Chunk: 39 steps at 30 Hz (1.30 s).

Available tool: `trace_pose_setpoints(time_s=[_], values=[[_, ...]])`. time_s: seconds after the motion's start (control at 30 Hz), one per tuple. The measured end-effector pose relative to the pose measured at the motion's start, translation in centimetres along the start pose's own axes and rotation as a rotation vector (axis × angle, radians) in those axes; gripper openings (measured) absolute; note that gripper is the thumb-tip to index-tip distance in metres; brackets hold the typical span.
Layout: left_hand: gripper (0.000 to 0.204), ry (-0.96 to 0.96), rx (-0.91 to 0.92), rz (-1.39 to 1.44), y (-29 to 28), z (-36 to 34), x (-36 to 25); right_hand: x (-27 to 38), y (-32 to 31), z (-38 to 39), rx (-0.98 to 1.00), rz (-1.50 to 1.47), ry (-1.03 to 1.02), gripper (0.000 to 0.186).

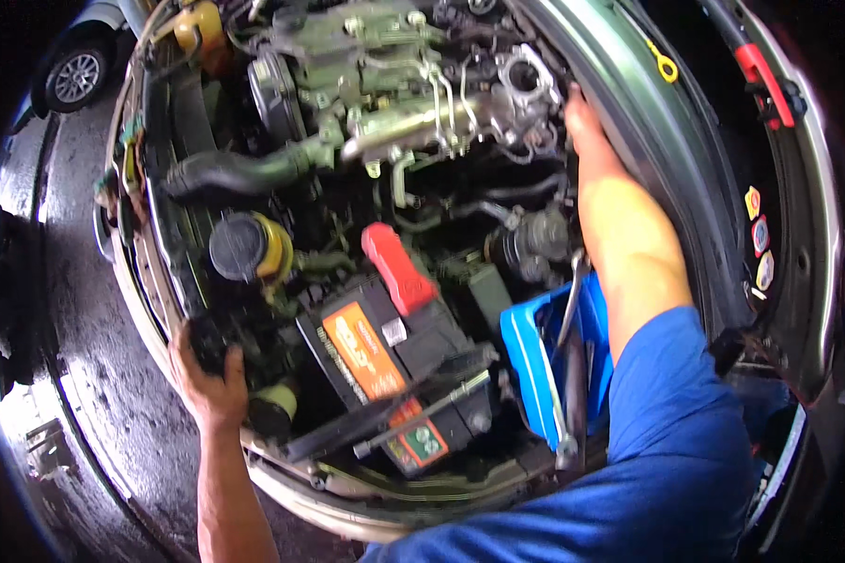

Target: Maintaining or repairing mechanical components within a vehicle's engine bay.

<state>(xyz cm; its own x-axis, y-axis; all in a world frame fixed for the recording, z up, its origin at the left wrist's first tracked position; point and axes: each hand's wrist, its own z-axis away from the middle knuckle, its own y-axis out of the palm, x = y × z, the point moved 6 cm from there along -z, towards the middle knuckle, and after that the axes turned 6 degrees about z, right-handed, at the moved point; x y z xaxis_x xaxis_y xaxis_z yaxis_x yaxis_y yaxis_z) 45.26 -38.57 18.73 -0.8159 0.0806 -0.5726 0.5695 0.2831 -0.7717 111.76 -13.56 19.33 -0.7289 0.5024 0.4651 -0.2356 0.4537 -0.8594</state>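
My left hand (pixel 211 389) rests on the front edge of the engine bay, beside a dark part. Its thumb stands apart from the fingers, and no object shows in it. My right arm reaches along the far right side of the engine (pixel 385 66). There my right hand (pixel 582 117) is down beside the round metal flange (pixel 528 77); its fingers are mostly hidden behind engine parts. A thick black hose (pixel 244 172) runs to the shiny metal pipe (pixel 413 129) at the front of the engine.
A black battery (pixel 343 314) with a red terminal cover (pixel 399 269) sits near me, a long ratchet-like tool (pixel 432 410) across it. A blue tray (pixel 532 375) holds metal tools. A black-capped reservoir (pixel 238 249) stands left. A car wheel (pixel 75 80) is beyond wet floor.
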Motion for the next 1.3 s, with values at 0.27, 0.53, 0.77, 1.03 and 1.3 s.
trace_pose_setpoints(time_s=[0.27,0.53,0.77,1.03,1.3], values=[[0.064,0.01,-0.023,0.049,0.3,0.3,0.4,3.7,-2.8,7.2,0.274,0.219,-0.073,0.051],[0.067,0.004,-0.029,-0.03,0.1,0.3,0.4,11.3,-12.4,19.3,0.531,0.269,-0.525,0.042],[0.069,0.086,-0.082,0.029,0.3,0.5,1.3,9.7,-22.2,32.6,0.775,0.399,-0.604,0.024],[0.071,0.019,-0.006,-0.02,0.1,0.6,1.2,7.5,-25.5,45.4,0.693,0.709,-0.485,0.037],[0.073,0.029,-0.003,0.004,0.2,0.6,1.3,4.1,-27.5,41.5,0.518,0.539,-0.241,0.019]])
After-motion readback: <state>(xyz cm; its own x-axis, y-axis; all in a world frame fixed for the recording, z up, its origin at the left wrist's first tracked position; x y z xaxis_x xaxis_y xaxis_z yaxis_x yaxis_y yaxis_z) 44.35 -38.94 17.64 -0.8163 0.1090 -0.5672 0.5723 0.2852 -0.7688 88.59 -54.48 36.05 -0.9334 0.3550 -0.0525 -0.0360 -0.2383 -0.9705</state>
